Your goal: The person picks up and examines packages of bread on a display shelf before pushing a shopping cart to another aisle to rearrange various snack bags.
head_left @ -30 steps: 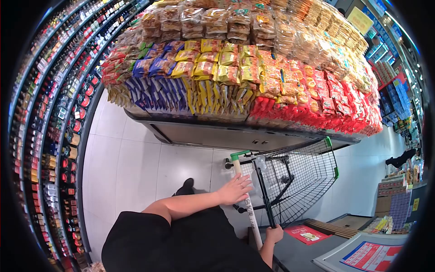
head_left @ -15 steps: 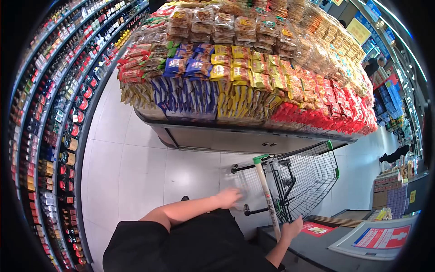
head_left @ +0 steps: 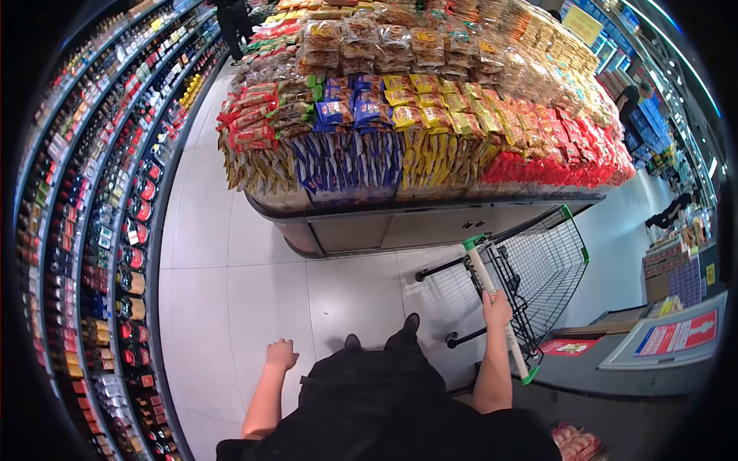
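My right hand [head_left: 497, 309] is wrapped round the pale handle [head_left: 515, 349] of a shopping cart, about midway along it. The cart's black wire basket [head_left: 550, 265], with green corner pieces, stretches away to the right. No goods show inside it. Off to the left, my left hand [head_left: 282, 354] hangs above the floor with fingers loosely apart and nothing in it. Both of my dark shoes [head_left: 405, 332] show on the tiles between my arms.
A large display [head_left: 369, 146] of bagged snacks stands ahead on a grey base. Shelves of bottles [head_left: 131, 284] line the left side. At right is a grey counter [head_left: 607, 376] with a red sign. One person in dark clothes [head_left: 233, 27] stands at the far left, another [head_left: 634, 96] at the far right.
My left hand has swung away from the cart to the left. My right hand has shifted from the handle's near end to its middle. A person has come into view at the top left.
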Demonstrator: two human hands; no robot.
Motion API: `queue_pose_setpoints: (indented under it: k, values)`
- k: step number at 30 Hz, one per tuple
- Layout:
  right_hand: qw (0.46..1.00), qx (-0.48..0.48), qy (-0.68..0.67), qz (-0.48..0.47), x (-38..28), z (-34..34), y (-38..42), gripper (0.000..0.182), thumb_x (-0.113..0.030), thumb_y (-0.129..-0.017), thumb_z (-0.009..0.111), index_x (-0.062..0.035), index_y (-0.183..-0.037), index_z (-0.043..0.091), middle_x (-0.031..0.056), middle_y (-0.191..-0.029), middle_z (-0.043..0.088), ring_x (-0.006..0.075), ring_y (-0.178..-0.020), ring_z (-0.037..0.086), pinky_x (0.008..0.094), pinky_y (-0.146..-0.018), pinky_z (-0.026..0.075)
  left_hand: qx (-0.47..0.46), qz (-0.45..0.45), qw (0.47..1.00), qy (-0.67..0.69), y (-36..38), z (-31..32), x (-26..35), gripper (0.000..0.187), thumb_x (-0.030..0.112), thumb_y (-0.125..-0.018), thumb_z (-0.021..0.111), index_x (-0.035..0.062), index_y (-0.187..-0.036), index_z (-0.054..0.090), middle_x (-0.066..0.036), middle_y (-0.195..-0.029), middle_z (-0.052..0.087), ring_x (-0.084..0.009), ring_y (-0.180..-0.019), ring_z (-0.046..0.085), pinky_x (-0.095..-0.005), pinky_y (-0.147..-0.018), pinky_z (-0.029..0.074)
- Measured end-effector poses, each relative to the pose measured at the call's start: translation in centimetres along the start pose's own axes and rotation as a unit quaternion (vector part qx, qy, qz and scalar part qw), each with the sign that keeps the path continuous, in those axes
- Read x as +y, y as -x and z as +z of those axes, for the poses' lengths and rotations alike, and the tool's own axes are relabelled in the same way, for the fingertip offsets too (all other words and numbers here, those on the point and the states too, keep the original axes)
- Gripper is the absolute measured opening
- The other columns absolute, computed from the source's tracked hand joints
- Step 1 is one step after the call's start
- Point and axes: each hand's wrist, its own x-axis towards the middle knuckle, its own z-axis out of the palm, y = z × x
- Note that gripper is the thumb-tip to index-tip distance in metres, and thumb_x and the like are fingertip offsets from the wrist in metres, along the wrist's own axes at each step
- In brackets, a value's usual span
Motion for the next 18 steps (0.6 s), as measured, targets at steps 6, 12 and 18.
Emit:
queue_pose_setpoints:
  k: [6,12,18]
  values:
    - [0.996,-0.064,0.032,0.046,-0.8,-0.5,0.8,0.053,-0.054,-0.099,0.047,-0.0038,-0.091,0.061,0.0221,-0.082,0.069,0.0439,-0.08,0.067,0.053,-0.072,0.051,0.061,0.081,0.989,0.108,-1.8,-1.4,2.3,0.054,0.036,-0.09,0.068,0.006,-0.134,0.056,-0.018,-0.132,0.061,-0.0363,-0.118,0.06,-0.0472,-0.103,0.046]
    - [0.923,-0.318,0.184,0.112,-5.3,-5.4,-2.7,0.056,-0.053,-0.097,0.052,-0.0054,-0.118,0.07,0.0239,-0.116,0.069,0.0383,-0.112,0.065,0.0473,-0.093,0.052,0.219,0.201,0.938,0.179,-4.9,-11.2,6.6,0.045,0.023,-0.088,0.069,0.0038,-0.128,0.061,-0.018,-0.129,0.062,-0.0371,-0.115,0.061,-0.0451,-0.1,0.048]
    - [0.969,-0.152,-0.142,-0.136,-15.4,-11.6,-11.9,0.031,-0.032,-0.089,0.068,-0.0037,-0.099,0.075,0.0155,-0.092,0.074,0.0312,-0.085,0.071,0.0393,-0.074,0.055,0.345,0.245,0.885,0.194,-7.4,-23.1,9.3,0.025,0.017,-0.085,0.07,0.0039,-0.106,0.068,-0.016,-0.12,0.068,-0.0352,-0.108,0.063,-0.0445,-0.096,0.049]
